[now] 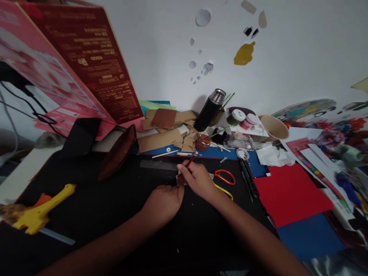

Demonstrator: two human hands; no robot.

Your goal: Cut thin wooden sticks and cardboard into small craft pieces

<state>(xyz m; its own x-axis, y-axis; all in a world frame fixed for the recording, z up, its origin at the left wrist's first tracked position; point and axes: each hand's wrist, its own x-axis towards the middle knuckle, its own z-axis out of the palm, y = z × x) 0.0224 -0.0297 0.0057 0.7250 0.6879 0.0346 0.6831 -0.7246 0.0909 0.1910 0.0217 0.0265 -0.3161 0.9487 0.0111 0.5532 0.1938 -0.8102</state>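
Note:
My right hand point(198, 178) is closed around a slim red-and-dark pencil point(191, 159), its upper end pointing up and away from me. Its lower tip is hidden by my fingers. Close beside it, my left hand point(163, 201) is curled, thumb and finger pressing a small brownish piece point(180, 180) on the black mat. That piece is mostly covered, so its kind is unclear. A clear ruler point(158, 165) lies just beyond my hands. Right of my right hand rest scissors point(225, 177) with red and yellow handle loops, partly hidden behind it.
A yellow glue gun point(43, 211) and a brown boat-shaped piece point(119, 155) lie left. Behind are cardboard scraps point(159, 140), a black flask point(209, 110) and a brown paint jar point(203, 142). A black cutter point(248, 178) and red sheet point(291, 193) lie right.

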